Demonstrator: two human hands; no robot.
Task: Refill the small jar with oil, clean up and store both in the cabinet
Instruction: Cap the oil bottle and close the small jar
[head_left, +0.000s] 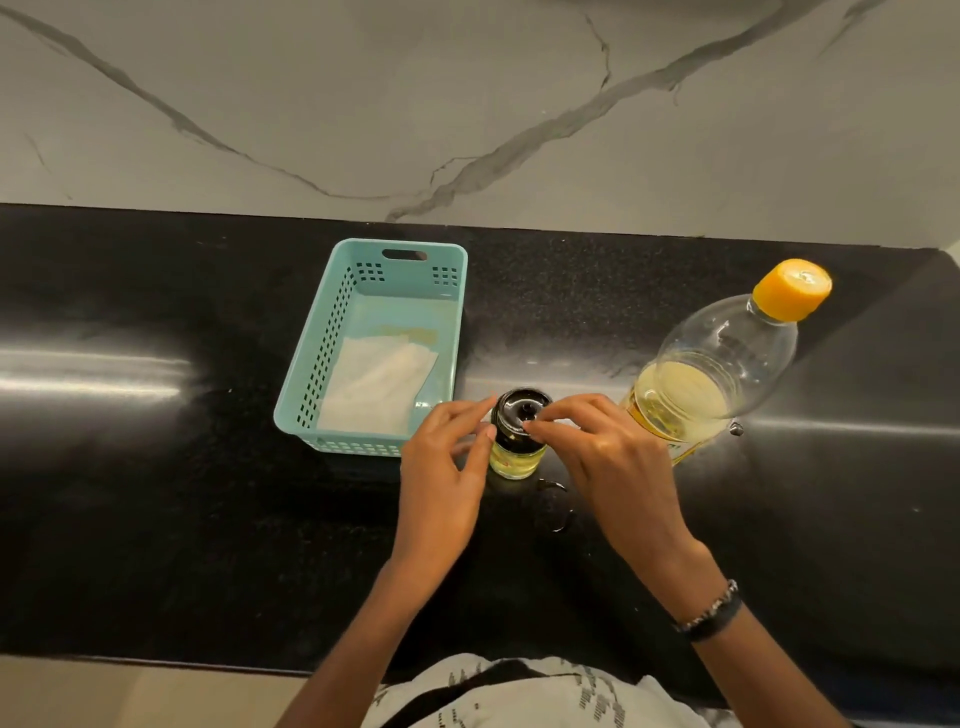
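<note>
A person's torso, in a white shirt with dark print, is cut off at the bottom edge, and the small ring-shaped marks on the counter just in front of the jar are too faint to identify. The small glass jar (517, 451) stands upright on a glossy black speckled countertop (156, 519), oil in its lower part and a black lid (521, 410) on top. The left hand (441, 478) pinches the jar's neck with thumb and curled fingers; the right hand (608, 457) pinches the lid's rim, fingertips together. Just right of the hands stands a clear oil bottle (717, 364) with an orange cap (793, 289), partly full. To the left, a teal plastic basket (317, 332) holds a folded white paper towel (379, 387). Behind rises a white marble-veined wall (467, 104).
</note>
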